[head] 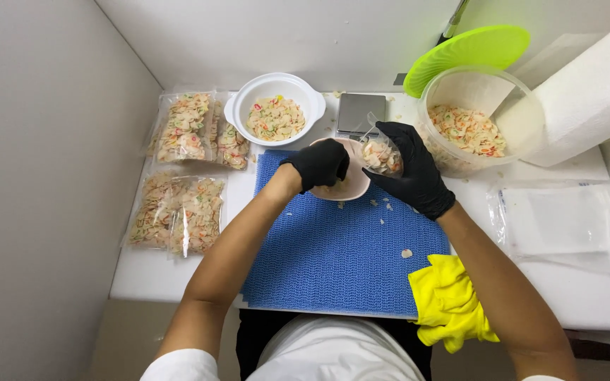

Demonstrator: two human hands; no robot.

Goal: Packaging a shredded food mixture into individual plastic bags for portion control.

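Two black-gloved hands meet above a blue mat (340, 261) on the white surface (573, 296). The left hand (319, 164) grips a pink bowl (347, 185); the right hand (411, 169) is closed around one small clear bag (381, 155) of colourful chips. Four filled bags (185, 169) lie left. One white bowl (274, 109), one scale (361, 113), one clear tub (471, 120), one yellow cloth (450, 303) surround them.

Both bare forearms reach forward and converge; the gloved left hand (317, 164) is curled shut, the gloved right hand (411, 169) grips with bent fingers.
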